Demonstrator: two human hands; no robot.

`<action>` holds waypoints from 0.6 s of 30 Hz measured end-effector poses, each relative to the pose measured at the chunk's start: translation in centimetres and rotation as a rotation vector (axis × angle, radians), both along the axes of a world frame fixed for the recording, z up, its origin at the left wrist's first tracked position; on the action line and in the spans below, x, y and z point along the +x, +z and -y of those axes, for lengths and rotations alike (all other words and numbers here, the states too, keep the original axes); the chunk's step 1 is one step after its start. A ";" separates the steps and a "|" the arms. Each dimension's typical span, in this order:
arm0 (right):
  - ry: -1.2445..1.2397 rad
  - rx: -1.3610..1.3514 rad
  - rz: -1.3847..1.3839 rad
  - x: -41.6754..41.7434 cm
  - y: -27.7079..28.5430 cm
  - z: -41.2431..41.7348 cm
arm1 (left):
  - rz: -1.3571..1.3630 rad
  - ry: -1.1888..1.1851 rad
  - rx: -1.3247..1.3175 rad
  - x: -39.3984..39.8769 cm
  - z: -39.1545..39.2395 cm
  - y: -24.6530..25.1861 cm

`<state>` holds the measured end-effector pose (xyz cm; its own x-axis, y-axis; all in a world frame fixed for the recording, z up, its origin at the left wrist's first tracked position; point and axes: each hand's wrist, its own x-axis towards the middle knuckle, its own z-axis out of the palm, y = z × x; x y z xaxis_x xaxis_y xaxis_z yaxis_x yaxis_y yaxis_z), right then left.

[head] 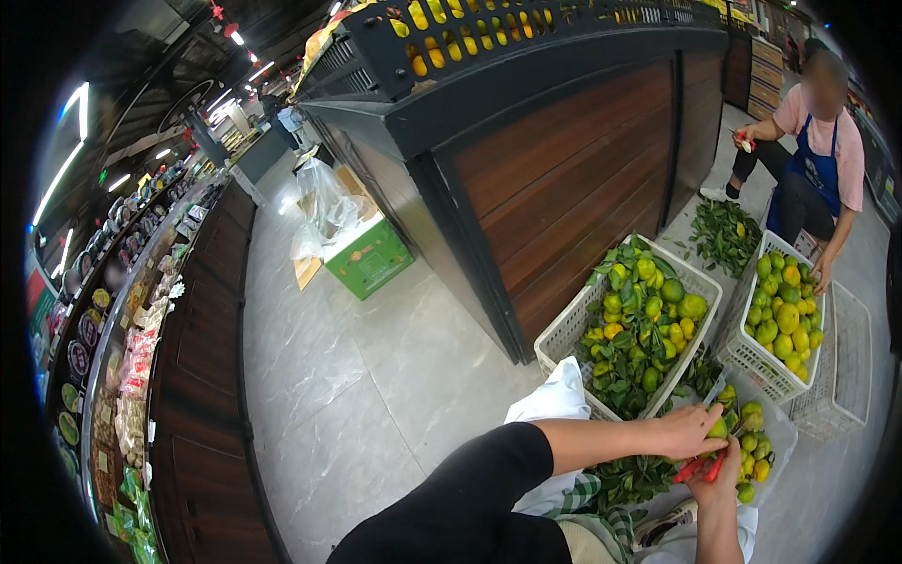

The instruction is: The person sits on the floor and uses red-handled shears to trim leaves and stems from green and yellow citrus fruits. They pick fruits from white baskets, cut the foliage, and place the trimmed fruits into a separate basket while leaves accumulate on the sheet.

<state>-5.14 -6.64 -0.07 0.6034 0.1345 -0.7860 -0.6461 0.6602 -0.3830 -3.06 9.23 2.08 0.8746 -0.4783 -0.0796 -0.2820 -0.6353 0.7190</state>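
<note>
My left hand (687, 431) is closed around a green citrus fruit (717, 428). Just below it, my right hand (720, 474) grips red-handled snips (701, 468); their blades are hidden by the hands. Both hands meet over the near edge of a pale shallow crate (783, 451) holding green and yellow citrus fruits (755, 443). Beyond my left forearm stands a white plastic crate (697, 265) heaped with leafy citrus fruits (652, 307). Cut leaves (627, 483) lie in a pile below my forearm.
A seated co-worker (810, 155) in a blue apron touches a white crate (774, 366) of green-yellow citrus. Another white crate (849, 359) sits beside it. Leaves (722, 233) litter the floor. A wood-panelled display stand (578, 169), green carton (370, 257) and shelf of packaged goods (137, 352) border the aisle.
</note>
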 end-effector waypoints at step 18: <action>-0.070 -0.056 0.170 0.4 -0.5 -1.9 | 0.048 -0.040 -0.030 1.4 0.4 -0.7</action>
